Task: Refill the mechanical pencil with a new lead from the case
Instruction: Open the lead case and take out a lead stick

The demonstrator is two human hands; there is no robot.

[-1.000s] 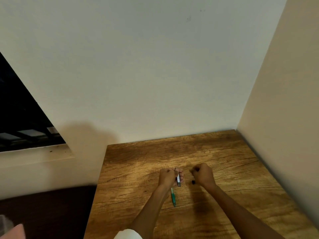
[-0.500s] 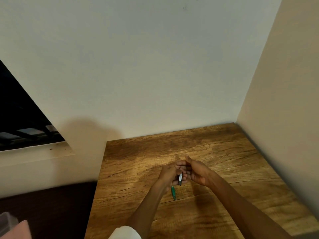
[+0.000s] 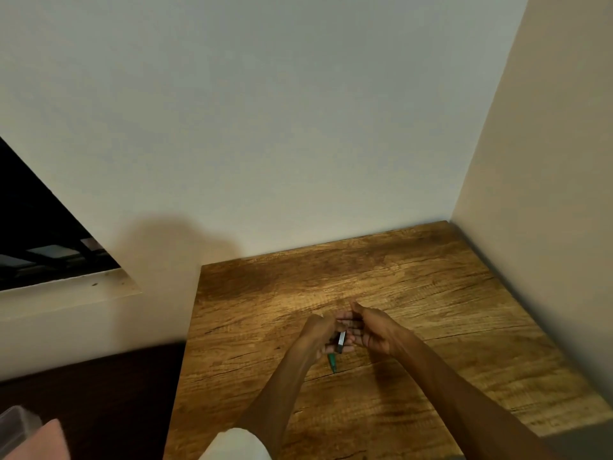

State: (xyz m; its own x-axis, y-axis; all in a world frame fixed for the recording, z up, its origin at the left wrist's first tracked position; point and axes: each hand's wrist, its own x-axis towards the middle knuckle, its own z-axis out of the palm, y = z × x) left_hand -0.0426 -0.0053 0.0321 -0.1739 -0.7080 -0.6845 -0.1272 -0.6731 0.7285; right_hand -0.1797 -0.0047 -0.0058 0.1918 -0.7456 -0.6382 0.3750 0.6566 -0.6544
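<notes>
Above the table, the left hand grips a green pencil and small lead case. The right hand, cupped loose, touches it. Leads likely snap easily; pinch gently near one end.

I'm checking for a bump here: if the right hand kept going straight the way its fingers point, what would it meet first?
The right hand points left, toward the left hand, which holds the lead case and green mechanical pencil. It would likely meet the left hand's fingers first; they already look touching, though depth is unclear.
</notes>
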